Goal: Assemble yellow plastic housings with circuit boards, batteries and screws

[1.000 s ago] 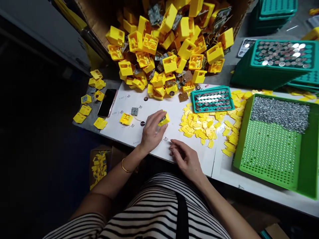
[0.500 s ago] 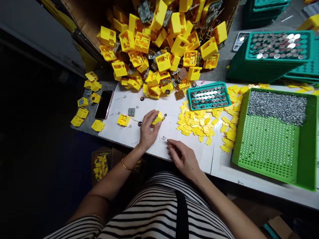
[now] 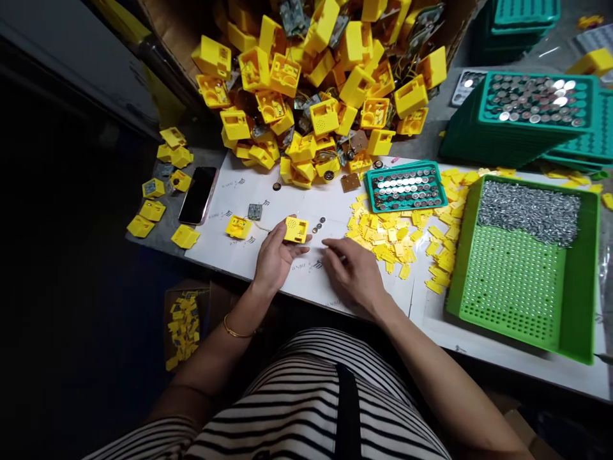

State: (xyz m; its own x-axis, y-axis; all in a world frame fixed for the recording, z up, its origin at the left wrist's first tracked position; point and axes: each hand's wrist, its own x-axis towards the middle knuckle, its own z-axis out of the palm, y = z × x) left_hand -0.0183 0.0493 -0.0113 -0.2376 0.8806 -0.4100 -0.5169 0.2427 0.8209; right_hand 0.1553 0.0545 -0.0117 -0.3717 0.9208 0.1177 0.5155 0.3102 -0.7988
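Note:
My left hand [image 3: 275, 259] holds a yellow plastic case [image 3: 296, 230], its face with small speaker holes turned up. Just right of that case lie a few button cells [image 3: 318, 225] on the white sheet. My right hand [image 3: 352, 265] hovers near them, fingers slightly curled and apart, with nothing visible in it. Left of my left hand sits another yellow case [image 3: 238, 227], open side up, beside a small grey circuit part [image 3: 255, 211]; a thin wire runs from there toward my left hand.
Yellow cases [image 3: 325, 118] spill from a cardboard box [image 3: 175, 32]. A teal tray of cells [image 3: 406, 186], yellow pieces [image 3: 380, 233] and a green basket of screws [image 3: 569, 287] stand right. A phone [image 3: 198, 195] lies left, near stacked teal trays' [image 3: 479, 121] opposite side.
My left hand has turned the yellow case so its holed face shows, and has shifted slightly left. My right hand has moved a little up toward the button cells. The camera view has shifted slightly.

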